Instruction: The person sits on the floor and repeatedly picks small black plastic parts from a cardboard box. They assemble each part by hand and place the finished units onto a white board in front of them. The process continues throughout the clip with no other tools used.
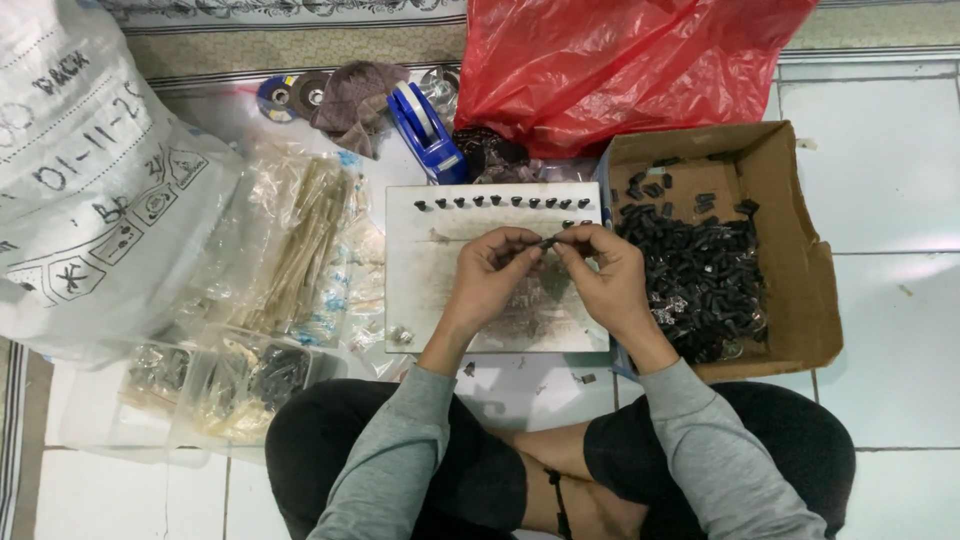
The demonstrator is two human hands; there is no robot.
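A small dark part (547,242) sits pinched between the fingers of my left hand (492,272) and my right hand (606,272), held just above the grey metal plate (440,290). Both sets of fingers are closed on it from either side. Along the plate's far edge stands a row of small black pieces (500,202). The plate lies on a white tiled floor (880,190), where I sit cross-legged. Right of the plate, touching it, an open cardboard box (790,270) holds a heap of black parts (700,285). Left of the plate lie clear bags of pale sticks (305,235) and clear plastic tubs (240,380) of small hardware. Beyond the plate sit a blue tape dispenser (425,125) and a red plastic bag (620,65); far left, a large white sack (90,170).
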